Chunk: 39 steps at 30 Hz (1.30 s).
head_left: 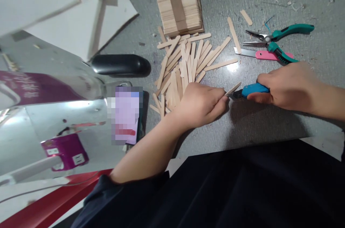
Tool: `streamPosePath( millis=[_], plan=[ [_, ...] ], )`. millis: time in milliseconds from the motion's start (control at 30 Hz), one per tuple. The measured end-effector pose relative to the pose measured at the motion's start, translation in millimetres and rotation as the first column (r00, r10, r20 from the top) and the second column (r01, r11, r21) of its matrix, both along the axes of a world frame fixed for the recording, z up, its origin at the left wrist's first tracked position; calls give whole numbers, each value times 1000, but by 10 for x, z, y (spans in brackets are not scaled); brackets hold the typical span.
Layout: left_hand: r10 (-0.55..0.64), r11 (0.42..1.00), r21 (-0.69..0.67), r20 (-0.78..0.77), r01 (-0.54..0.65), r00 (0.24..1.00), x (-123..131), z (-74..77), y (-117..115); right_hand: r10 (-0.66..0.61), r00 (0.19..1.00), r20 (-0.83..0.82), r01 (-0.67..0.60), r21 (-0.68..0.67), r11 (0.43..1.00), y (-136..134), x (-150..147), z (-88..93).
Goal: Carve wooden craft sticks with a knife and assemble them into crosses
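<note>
Left hand (201, 105) closed, pinching a wooden stick (233, 88) by one end; right hand (287, 86) clenched round a blue-handled knife (254, 90), blade touching the stick, close to the table's (269, 124) near edge. Beyond lie loose sticks (185, 64), a banded bundle (179, 5), green pliers (280, 36) and a pink knife (265, 55).

Phone screen (125, 115) pixelated, stick (233, 88) mostly hidden inside left hand (201, 104)
</note>
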<state>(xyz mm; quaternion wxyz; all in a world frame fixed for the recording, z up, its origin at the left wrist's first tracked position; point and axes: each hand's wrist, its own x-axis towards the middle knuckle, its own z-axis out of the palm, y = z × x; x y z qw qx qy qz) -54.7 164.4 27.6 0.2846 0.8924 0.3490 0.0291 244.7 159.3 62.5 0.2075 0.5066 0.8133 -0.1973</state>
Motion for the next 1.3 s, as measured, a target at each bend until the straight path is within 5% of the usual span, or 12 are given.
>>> streamPosePath(
  millis=[1300],
  plan=[
    [36, 995, 87, 80, -43, 996, -41, -43, -55, -23, 999, 40, 25, -60, 998, 44, -42, 48]
  ],
)
